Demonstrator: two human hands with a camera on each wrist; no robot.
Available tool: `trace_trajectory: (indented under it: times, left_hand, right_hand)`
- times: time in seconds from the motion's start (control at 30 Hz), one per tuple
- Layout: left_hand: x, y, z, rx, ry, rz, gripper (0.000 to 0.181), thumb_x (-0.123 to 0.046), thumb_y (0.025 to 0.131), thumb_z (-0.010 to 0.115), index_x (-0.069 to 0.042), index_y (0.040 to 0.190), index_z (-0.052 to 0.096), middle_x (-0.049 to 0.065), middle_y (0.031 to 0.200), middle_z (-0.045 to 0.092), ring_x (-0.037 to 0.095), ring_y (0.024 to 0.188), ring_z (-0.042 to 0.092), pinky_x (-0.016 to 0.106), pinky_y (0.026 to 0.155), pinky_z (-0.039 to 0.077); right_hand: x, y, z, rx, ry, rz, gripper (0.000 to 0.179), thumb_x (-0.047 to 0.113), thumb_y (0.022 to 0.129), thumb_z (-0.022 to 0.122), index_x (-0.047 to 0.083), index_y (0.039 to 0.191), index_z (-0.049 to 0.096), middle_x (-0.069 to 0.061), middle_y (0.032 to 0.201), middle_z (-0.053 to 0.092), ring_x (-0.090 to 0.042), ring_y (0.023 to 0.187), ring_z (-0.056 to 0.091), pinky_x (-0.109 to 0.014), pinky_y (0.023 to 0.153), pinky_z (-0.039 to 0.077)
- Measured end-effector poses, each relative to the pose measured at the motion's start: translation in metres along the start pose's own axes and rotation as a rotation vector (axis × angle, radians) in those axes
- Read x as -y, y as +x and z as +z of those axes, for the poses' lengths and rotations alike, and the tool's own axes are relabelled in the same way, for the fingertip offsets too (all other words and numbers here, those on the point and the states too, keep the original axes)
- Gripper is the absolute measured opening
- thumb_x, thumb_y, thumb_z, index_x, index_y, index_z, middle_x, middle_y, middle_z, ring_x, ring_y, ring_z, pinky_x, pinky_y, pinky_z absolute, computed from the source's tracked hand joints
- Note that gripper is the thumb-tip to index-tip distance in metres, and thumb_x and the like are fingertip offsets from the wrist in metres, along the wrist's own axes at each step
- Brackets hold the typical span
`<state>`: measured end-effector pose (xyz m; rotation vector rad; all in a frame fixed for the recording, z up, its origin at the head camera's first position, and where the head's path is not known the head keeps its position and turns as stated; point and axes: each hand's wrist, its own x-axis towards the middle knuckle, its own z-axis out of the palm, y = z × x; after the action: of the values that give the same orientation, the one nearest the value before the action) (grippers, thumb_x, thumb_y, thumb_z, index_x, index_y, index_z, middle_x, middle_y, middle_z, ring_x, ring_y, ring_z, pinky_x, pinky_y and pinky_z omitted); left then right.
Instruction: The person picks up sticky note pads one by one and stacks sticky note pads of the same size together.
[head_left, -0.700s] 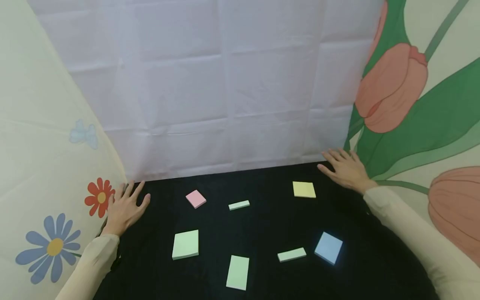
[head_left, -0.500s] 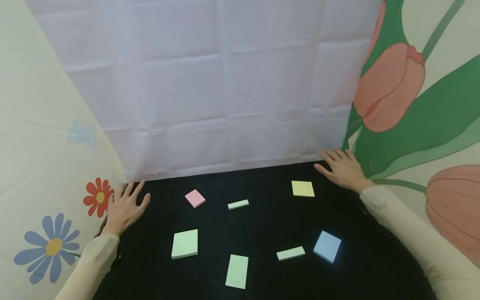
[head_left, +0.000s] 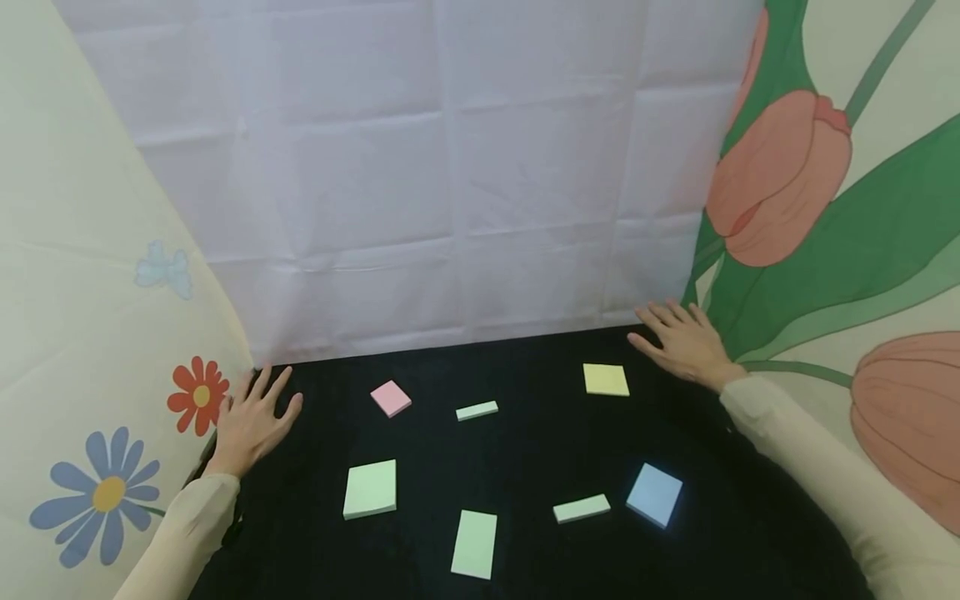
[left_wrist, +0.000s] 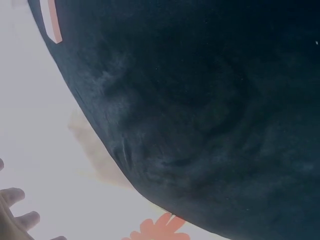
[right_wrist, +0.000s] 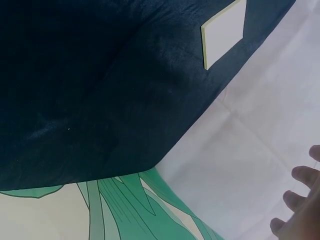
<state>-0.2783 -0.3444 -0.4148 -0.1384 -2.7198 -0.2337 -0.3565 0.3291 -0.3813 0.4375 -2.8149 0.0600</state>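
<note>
My left hand (head_left: 251,425) is spread at the far left edge of the black-covered table, holding nothing; the pink sticky note pad (head_left: 391,398) is the nearest pad to it. At the back right corner my right hand (head_left: 686,346) is spread too, beside the yellow sticky note pad (head_left: 606,379). Towards the front lie a large pale green pad (head_left: 371,489), a pale green rectangular pad (head_left: 474,544) and a blue pad (head_left: 655,495). Two narrow pale green pads lie among them, one farther back (head_left: 477,410) and one nearer (head_left: 581,508). Fingertips of each hand show in its wrist view.
A white cloth (head_left: 450,183) hangs behind the table's back edge. Flower-printed cloth stands along the left (head_left: 75,333) and the right side (head_left: 810,275). The black tablecloth (head_left: 420,433) shows between the scattered pads.
Both hands stay spread in nearly the same places. The head view shifts very slightly; the pads keep their arrangement.
</note>
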Motion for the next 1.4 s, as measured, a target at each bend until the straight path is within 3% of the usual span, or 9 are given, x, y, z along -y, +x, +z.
trace_trajectory:
  times: [0.87,1.03,1.4]
  left_hand:
    - [0.000,-0.001,0.008,-0.003,-0.004,0.010,0.070,-0.055,0.100,0.040,-0.010,0.153,0.034,0.031,0.152,0.030,0.054,0.137,0.023,0.073,0.105,0.015]
    - [-0.001,0.000,0.008,0.004,-0.002,0.014,0.066,-0.048,0.099,0.048,-0.008,0.151,0.037,0.031,0.152,0.031,0.054,0.137,0.023,0.072,0.106,0.017]
    - [-0.002,0.000,0.013,-0.001,0.011,0.037,0.065,-0.049,0.100,0.047,-0.007,0.149,0.040,0.032,0.149,0.035,0.055,0.135,0.028,0.071,0.105,0.020]
  right_hand:
    - [0.006,-0.005,0.009,0.008,-0.037,-0.009,0.072,0.056,0.101,0.042,0.003,0.149,0.041,-0.026,0.151,0.036,-0.047,0.140,0.024,-0.064,0.111,0.011]
    - [0.007,-0.007,0.011,-0.014,-0.053,-0.029,0.069,0.054,0.101,0.045,0.005,0.149,0.043,-0.025,0.149,0.040,-0.047,0.139,0.026,-0.063,0.111,0.012]
    - [0.013,-0.010,0.012,-0.018,-0.059,-0.048,0.067,0.053,0.101,0.046,0.006,0.149,0.043,-0.024,0.148,0.043,-0.045,0.138,0.029,-0.061,0.111,0.014]
